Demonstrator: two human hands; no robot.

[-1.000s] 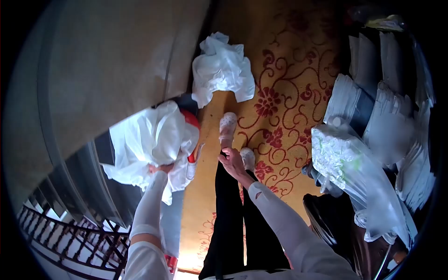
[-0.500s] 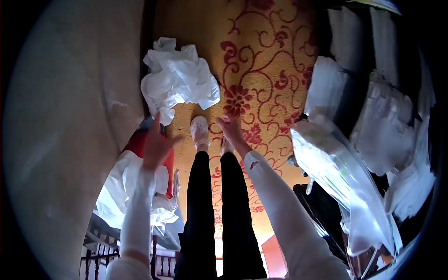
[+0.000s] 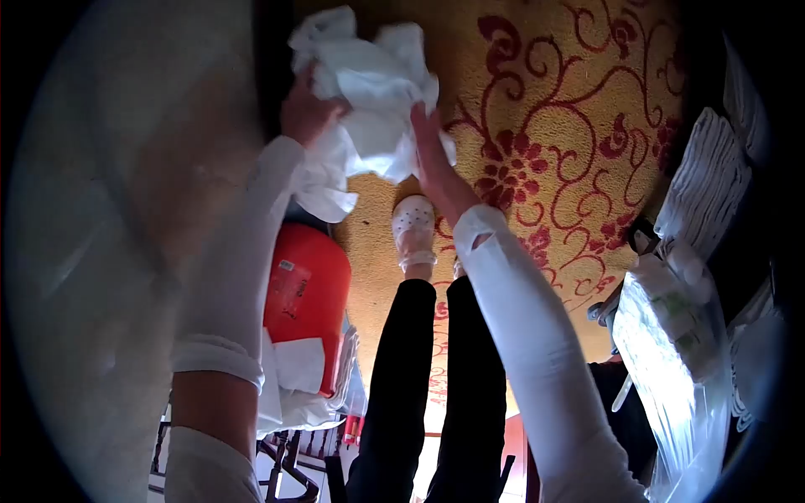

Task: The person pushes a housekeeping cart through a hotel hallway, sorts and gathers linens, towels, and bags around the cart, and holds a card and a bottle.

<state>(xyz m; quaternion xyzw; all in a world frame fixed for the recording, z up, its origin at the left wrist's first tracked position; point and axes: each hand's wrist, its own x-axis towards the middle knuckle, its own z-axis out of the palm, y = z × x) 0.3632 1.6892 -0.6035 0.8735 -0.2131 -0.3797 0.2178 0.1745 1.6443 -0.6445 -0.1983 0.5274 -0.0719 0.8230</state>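
Crumpled white cloth (image 3: 373, 88) beyond the red container (image 3: 312, 256)
Left hand (image 3: 309, 111) and right hand (image 3: 432, 151) touch the cloth, grip unclear; container's label (image 3: 291, 292) illegible.

A red-flowered yellow carpet (image 3: 579, 117); a spotted white shoe (image 3: 413, 215) on it; crumpled white cloth (image 3: 373, 101) over it.

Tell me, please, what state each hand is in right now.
Left hand: partly spread at the left of the crumpled white cloth; grip cannot be told.
Right hand: fingers extended at its right edge; grip cannot be told.
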